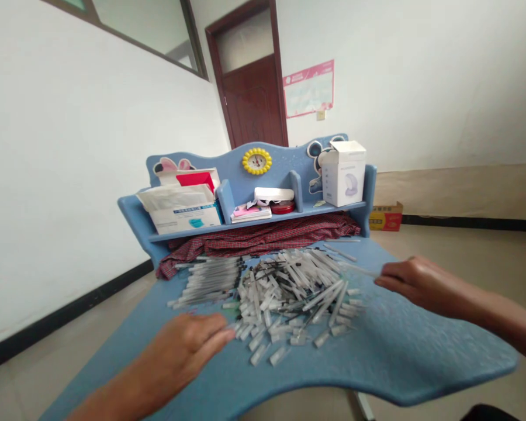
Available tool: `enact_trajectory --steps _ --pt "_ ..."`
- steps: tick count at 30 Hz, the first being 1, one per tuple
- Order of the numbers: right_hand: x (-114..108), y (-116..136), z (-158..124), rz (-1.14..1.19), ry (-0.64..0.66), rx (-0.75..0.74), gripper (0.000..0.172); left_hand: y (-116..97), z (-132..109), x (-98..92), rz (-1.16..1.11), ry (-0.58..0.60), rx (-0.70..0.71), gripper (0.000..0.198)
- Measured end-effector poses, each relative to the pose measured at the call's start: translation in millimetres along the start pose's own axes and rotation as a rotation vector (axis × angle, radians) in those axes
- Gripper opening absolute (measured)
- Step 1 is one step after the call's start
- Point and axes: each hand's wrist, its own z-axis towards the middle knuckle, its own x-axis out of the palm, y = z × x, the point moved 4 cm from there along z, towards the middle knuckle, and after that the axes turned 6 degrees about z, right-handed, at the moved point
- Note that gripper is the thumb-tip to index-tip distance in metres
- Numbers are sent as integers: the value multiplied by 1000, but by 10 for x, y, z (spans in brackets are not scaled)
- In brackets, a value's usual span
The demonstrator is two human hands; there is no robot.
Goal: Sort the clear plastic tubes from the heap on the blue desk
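My left hand (193, 345) is closed in a pinch at the near left edge of the pile; a small pale tip shows at its fingers, too blurred to name. On the right, my right hand (403, 278) grips a thin translucent tube (360, 269) that points left toward the pile. Between my hands lies a heap of translucent pen-like tubes (284, 286), mixed with dark slim pieces. Short clear caps (278, 355) are scattered along its near side. Left of the heap, a stack of tubes (213, 278) is laid side by side, dark ends facing right.
The blue table (421, 362) has a curved front edge. A checked cloth (263, 234) is bunched under the back shelf. On the shelf stand a mask box (186, 217), a booklet stack (251, 214), a red round tin (283, 207) and a white box (344, 175).
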Motion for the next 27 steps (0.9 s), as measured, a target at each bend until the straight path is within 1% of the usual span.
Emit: enact_trajectory --steps 1,3,5,7,10,12,14,18,20,21,22,23,25,27 --pt "28 -7 144 -67 -31 47 41 -51 117 50 31 27 17 34" --pt "114 58 439 -137 -40 128 45 -188 356 122 79 0 13 31" --pt "213 145 707 -152 -33 201 45 -319 553 194 119 -12 8 27" --pt "316 207 919 -151 -29 230 44 -396 680 264 157 -4 7 24" --pt "459 214 1108 -143 -14 257 42 -406 749 360 201 13 -5 22" --pt "517 199 1161 -140 -9 262 43 -381 741 412 226 23 -11 22" --pt "525 197 1175 -141 -15 258 43 -354 716 449 240 27 -5 22" --pt "397 294 1096 -134 -58 224 38 -313 668 438 216 10 -6 22" --pt "300 422 972 -104 -67 159 37 -341 628 360 134 -22 -16 22" --pt "254 507 880 -54 -64 106 38 -382 590 299 49 -43 -18 22" --pt "211 604 765 20 -55 38 40 -444 533 222 -70 -70 -20 22" --pt "164 713 628 199 -51 -55 41 -527 454 136 -227 -95 -17 22" --pt "66 902 307 547 -51 -191 40 -738 227 -46 -619 -139 -2 21" --pt "-12 1050 -25 757 -56 -295 36 -1000 -68 -205 -1062 -118 108 28"
